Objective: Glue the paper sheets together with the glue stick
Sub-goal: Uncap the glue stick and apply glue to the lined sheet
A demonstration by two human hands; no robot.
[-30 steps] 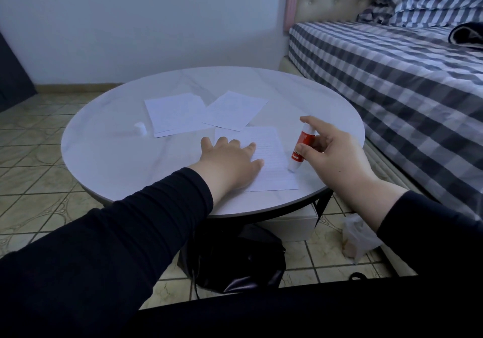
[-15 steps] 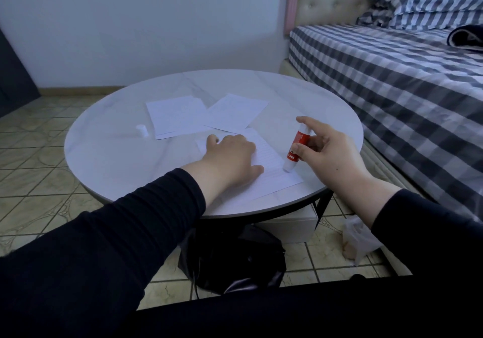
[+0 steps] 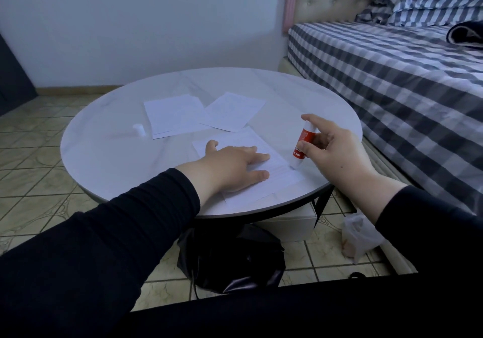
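Two hands over a round marble table [image 3: 104,154] beside a checked bed [image 3: 392,81].
Left hand [image 3: 232,167] presses flat, fingers straight, on the near paper sheets [image 3: 277,178]; just right of it, right hand [image 3: 337,152] pinches the glue stick [image 3: 303,147], tip down at the sheets' edge.

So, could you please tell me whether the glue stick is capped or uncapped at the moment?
Uncapped: the glue stick in the right hand points its bare tip down at the paper sheet, and the white cap lies apart.
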